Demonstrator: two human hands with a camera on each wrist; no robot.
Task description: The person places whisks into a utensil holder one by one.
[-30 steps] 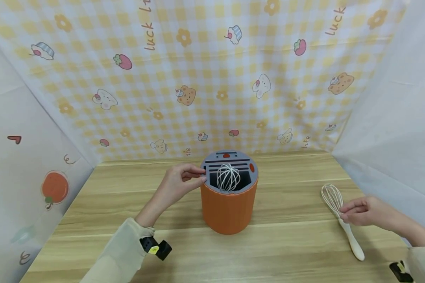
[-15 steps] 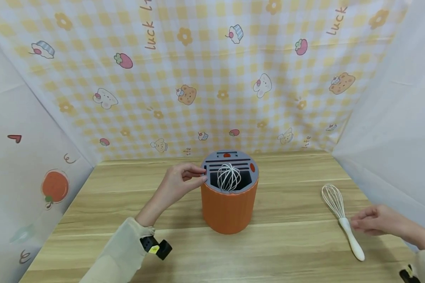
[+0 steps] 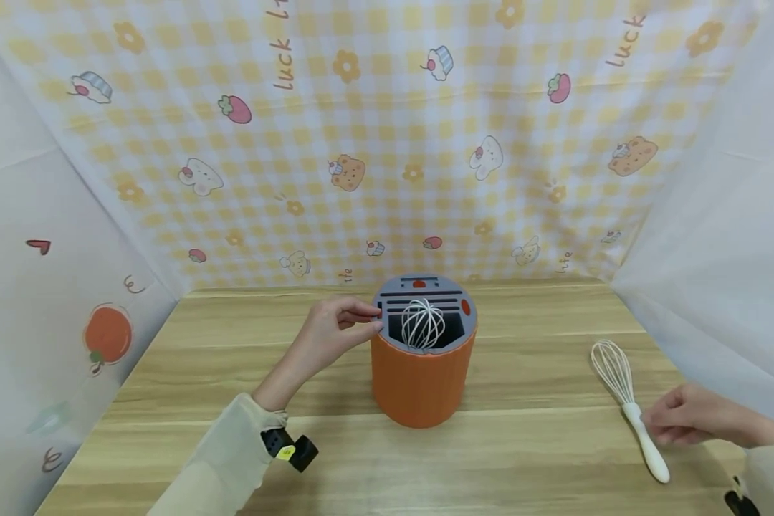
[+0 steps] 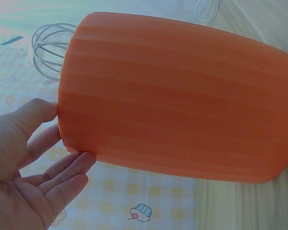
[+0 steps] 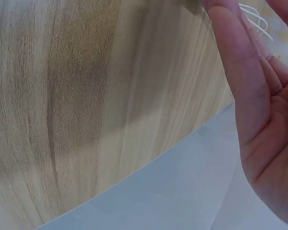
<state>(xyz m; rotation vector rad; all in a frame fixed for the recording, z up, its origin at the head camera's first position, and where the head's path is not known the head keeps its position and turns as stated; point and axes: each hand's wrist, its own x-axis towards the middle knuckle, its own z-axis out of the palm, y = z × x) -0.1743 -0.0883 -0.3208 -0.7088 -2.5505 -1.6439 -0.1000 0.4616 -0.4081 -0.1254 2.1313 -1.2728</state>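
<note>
An orange utensil holder point(image 3: 421, 387) with a grey slotted top stands upright on the table. One white whisk point(image 3: 422, 324) sits in its large opening, wires upward. My left hand point(image 3: 338, 331) holds the holder's left rim between thumb and fingers; in the left wrist view the fingertips point(image 4: 89, 158) lie along the rim edge. A second whisk point(image 3: 633, 412) with a white handle lies on the table at the right. Beside that handle is my right hand point(image 3: 696, 416), fingers bent loosely and fingertips right at the handle. In the right wrist view thumb and fingers are apart.
The wooden table point(image 3: 522, 459) ends at a yellow checked cloth point(image 3: 387, 143) behind. White cloth walls stand left and right, the right one point(image 3: 722, 287) close to my right hand. The holder's top also has narrow slots.
My right hand has drawn back from the second whisk's wires and lowered toward its handle. The left hand keeps its place on the holder. The head view has shifted slightly.
</note>
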